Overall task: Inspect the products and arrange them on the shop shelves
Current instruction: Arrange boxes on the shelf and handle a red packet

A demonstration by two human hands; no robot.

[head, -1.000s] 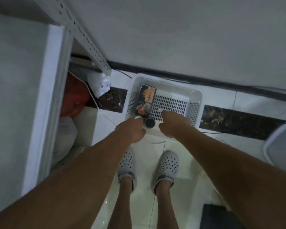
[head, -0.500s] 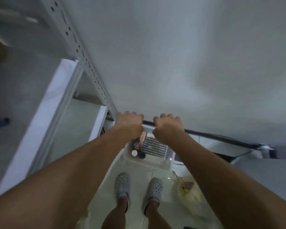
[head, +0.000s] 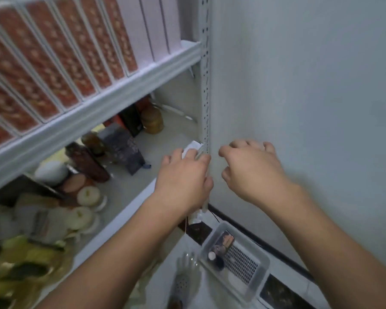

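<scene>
At the shelf upright point(head: 204, 85), arms outstretched: left hand point(head: 183, 181) curled over the shelf corner point(head: 192, 147), grip unclear; right hand point(head: 252, 172) curled, empty.

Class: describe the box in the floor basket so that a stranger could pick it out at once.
Follow the white wall down to the floor, where a white perforated basket sits. The box rests at the basket's end nearest the shelf post. It alone is flat, rectangular and dark with a printed picture; its two neighbours are small round items, one white, one black.
</scene>
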